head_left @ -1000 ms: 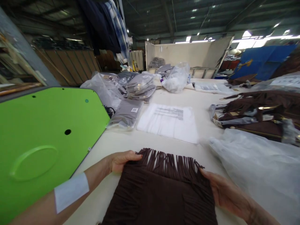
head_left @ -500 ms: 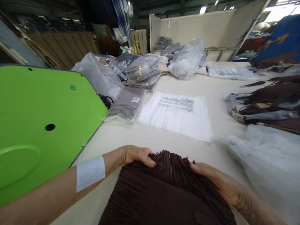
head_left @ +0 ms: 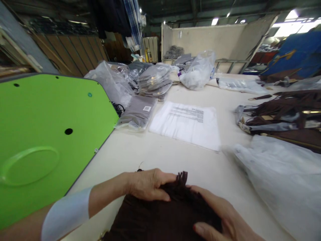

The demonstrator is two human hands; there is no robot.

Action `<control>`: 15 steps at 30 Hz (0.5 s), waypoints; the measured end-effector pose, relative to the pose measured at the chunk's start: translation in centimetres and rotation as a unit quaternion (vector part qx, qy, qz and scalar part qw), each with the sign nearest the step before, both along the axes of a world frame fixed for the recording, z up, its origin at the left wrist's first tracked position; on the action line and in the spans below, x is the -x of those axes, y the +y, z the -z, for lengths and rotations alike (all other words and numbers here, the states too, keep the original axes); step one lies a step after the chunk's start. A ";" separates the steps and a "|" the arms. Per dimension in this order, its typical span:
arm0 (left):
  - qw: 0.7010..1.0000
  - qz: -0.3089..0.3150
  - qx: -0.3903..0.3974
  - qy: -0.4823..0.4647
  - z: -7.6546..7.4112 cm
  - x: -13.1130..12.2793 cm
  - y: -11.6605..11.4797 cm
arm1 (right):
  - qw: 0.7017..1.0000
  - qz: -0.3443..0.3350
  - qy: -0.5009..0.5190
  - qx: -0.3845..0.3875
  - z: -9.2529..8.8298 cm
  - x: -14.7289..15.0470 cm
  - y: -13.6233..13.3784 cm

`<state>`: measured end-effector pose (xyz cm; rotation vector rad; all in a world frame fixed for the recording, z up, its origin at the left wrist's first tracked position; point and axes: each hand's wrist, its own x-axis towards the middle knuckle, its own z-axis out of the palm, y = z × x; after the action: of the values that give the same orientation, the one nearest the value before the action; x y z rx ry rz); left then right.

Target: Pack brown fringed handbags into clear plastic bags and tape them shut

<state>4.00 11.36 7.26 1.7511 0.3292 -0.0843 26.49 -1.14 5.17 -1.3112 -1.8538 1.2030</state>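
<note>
A dark brown fringed bag lies at the bottom middle of the view, its lower part cut off by the frame edge. My left hand pinches the gathered fringe at the far edge between thumb and forefinger, and a short tuft sticks up just beyond the fingertips. Around the bag's right side curls my right hand, thumb on the front face and fingers along the far edge. A white band wraps my left forearm.
A white printed plastic bag lies flat ahead on the pale table. Left of it are a bagged grey item and a large green panel. Clear plastic and brown fringed goods lie to the right.
My hands have come closer together and gathered the spread fringe into a tighter bunch. The right hand has moved lower on the bag's side, with its thumb now on the front.
</note>
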 end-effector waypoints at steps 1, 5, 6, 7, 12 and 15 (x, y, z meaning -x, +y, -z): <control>0.996 0.008 -0.082 -0.025 -0.1 0.4 -1.2 | 0.996 -0.006 -0.047 -0.072 0.6 0.3 -0.8; 0.955 0.035 -0.275 -0.108 0.7 2.1 -5.2 | 0.931 -0.091 -0.132 -0.327 2.8 1.1 -2.2; 0.948 0.036 -0.297 -0.112 0.9 2.5 -5.9 | 0.914 -0.096 -0.146 -0.366 3.2 1.3 -2.4; 0.943 0.035 -0.312 -0.112 1.1 2.9 -6.5 | 0.900 -0.096 -0.158 -0.394 3.4 1.5 -2.5; 0.922 0.052 -0.368 -0.111 1.0 4.1 -8.8 | 0.861 -0.096 -0.196 -0.459 3.4 2.6 -4.4; 0.915 0.090 -0.381 -0.101 -0.6 4.5 -10.3 | 0.858 -0.096 -0.184 -0.470 2.6 3.0 -6.1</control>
<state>-0.49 1.09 7.88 2.5402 0.0359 0.1101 23.51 -7.20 2.56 -0.8052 -2.3977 -0.0073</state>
